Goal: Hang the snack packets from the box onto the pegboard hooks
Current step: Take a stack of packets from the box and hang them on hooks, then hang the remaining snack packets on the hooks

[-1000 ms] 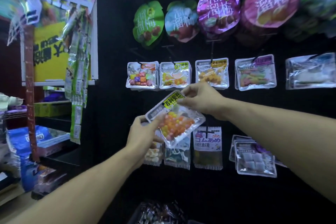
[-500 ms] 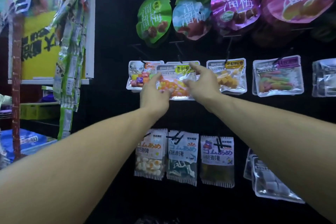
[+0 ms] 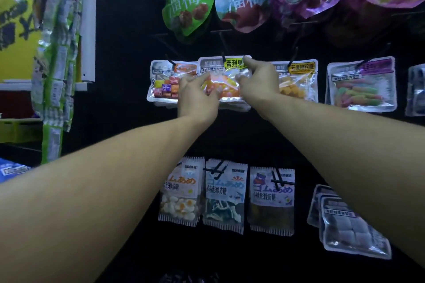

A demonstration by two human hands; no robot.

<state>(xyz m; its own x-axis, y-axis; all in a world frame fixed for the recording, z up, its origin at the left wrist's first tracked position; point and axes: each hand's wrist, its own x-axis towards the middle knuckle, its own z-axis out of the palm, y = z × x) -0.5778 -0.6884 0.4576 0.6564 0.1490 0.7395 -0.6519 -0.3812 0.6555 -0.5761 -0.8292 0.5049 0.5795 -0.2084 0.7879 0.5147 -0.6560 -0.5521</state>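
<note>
Mid-hang: both hands, left (image 3: 197,96) and right (image 3: 257,80), pinching orange candy packet (image 3: 224,82) at hook (image 3: 223,57). Next: seat hole fully, then let go.

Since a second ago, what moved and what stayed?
The orange candy packet went from tilted in mid-air, below the middle row, up to that row's hook. Left hand and right hand keep their grip on it. The other hung packets stayed put.

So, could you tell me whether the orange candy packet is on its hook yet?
Apparently on: the orange candy packet hangs level in the row, the hook at its top edge, both hands touching it.
</note>
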